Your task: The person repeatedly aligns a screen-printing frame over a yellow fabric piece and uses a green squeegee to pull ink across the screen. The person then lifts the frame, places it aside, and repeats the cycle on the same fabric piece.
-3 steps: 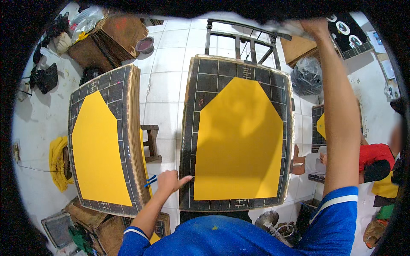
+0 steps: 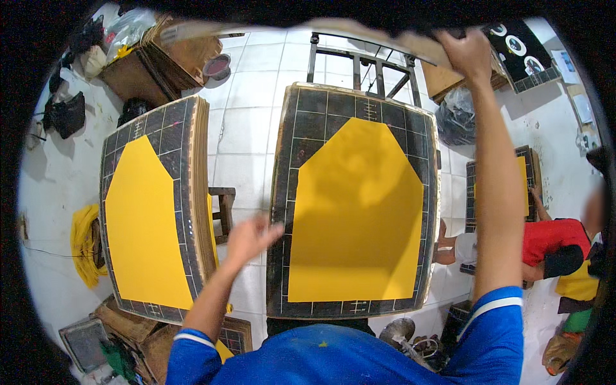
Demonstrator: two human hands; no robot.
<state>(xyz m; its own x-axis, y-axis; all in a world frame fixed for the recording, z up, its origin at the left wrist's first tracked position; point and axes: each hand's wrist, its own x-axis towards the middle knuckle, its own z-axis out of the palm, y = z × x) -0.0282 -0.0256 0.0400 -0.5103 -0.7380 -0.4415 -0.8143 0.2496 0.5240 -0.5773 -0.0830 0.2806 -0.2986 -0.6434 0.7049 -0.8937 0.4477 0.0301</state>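
Observation:
In front of me lies a yellow sheet with cut upper corners [image 2: 356, 224], flat on a black board with white grid lines [image 2: 327, 106]. My left hand [image 2: 249, 239] hovers at that board's left edge, blurred, thumb stretched apart from the fingers, with nothing visible in it. At the top right, my raised right hand [image 2: 467, 56] is closed on the end of a pale, flat, frame-like piece [image 2: 418, 49]. Only this piece's blurred edge shows along the top; the dark rim hides the rest. A similar yellow sheet [image 2: 144, 224] lies on a stack of boards [image 2: 204, 173] at left.
A black metal frame [image 2: 359, 61] stands beyond the middle board. To the right, a person in red [image 2: 555, 240] reaches toward another gridded board [image 2: 473, 199]. A purple bowl [image 2: 217, 67], brown boards [image 2: 183, 54] and a black plastic bag [image 2: 457, 119] are farther off.
My left hand has moved forward, away from my body. My right hand has shifted a little left and nearer, and more of the pale edge shows. The blue thing beside my left hand is out of sight.

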